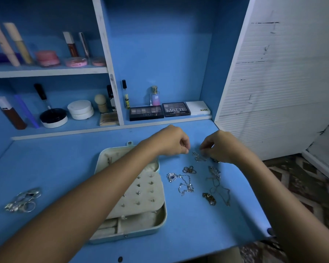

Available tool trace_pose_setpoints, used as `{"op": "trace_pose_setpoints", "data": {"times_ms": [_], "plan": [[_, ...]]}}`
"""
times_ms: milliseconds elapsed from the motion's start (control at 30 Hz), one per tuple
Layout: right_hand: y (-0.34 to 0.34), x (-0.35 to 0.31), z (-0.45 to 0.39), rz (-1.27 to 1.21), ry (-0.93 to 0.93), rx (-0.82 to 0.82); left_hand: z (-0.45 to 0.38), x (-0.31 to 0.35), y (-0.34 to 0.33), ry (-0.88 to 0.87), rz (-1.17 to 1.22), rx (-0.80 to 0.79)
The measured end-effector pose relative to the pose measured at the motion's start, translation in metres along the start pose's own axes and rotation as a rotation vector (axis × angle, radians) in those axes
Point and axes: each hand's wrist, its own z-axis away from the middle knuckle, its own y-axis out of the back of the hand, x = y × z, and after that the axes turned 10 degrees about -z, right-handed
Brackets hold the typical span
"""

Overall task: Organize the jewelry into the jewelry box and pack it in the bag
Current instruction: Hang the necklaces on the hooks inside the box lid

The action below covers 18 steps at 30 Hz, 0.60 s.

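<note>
Blue shelving with cosmetics backs a blue tabletop (65,164), where an open jewelry box (141,196) lies near the middle, its cream insert studded with small earrings. Over the box reaches the left hand (171,142), fingers curled together, pinching something too fine to make out. Just to its right, the right hand (221,147) has its grip closed on a silver chain (198,156) that rests bunched on the tabletop. More necklaces (182,182) lie scattered right of the box, well apart from a pile of rings (23,201) at far left.
</note>
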Motion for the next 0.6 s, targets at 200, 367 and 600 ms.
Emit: {"op": "trace_pose_setpoints", "data": {"times_ms": [200,367,600], "plan": [[0.0,0.005,0.001,0.032,-0.026,-0.052,-0.019,0.014,-0.012,-0.032,-0.065,-0.037],[-0.002,0.008,0.001,0.035,-0.027,-0.048,-0.02,0.018,-0.016,-0.04,-0.064,-0.056],[-0.002,0.012,0.001,0.043,-0.014,-0.049,-0.014,0.001,-0.007,0.035,-0.037,-0.09]]}}
